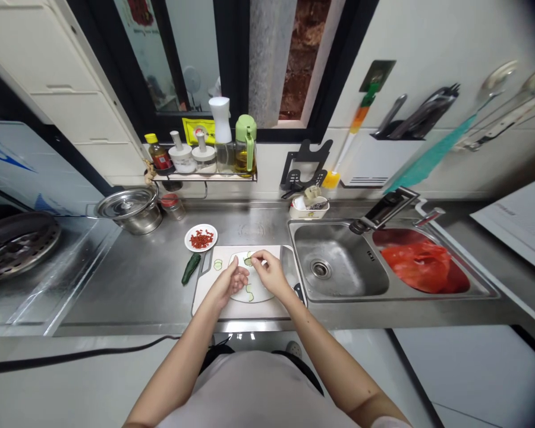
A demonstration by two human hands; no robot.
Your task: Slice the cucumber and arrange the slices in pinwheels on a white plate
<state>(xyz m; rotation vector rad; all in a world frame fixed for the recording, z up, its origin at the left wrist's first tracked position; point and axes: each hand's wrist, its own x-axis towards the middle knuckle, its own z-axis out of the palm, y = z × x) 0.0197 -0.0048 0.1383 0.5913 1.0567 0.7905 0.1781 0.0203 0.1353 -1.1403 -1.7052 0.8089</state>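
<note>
A white plate (pixel 264 292) lies on a pale cutting board (pixel 200 304). My right hand (pixel 270 273) is over the plate's far side, thumb and fingertips pinched on a thin cucumber slice (pixel 248 261). To its left, my left hand (pixel 229 283) hovers at the plate's edge, fingers loosely curled and thumb apart, with nothing visible in it. More cucumber slices (pixel 249 292) curve along the near part of the plate. A few others (pixel 218 264) rest on the board's left. A dark green cucumber piece (pixel 190 268) sits beside the board, and a knife (pixel 289 263) lies along its right side.
Behind the board stands a small white dish (pixel 188 238) of red bits. A lidded steel pot (pixel 139 220) and a red-lidded jar (pixel 173 207) are farther left. The sink (pixel 343 273) adjoins the board's right, with a red plastic bag (pixel 421 266) in its second basin.
</note>
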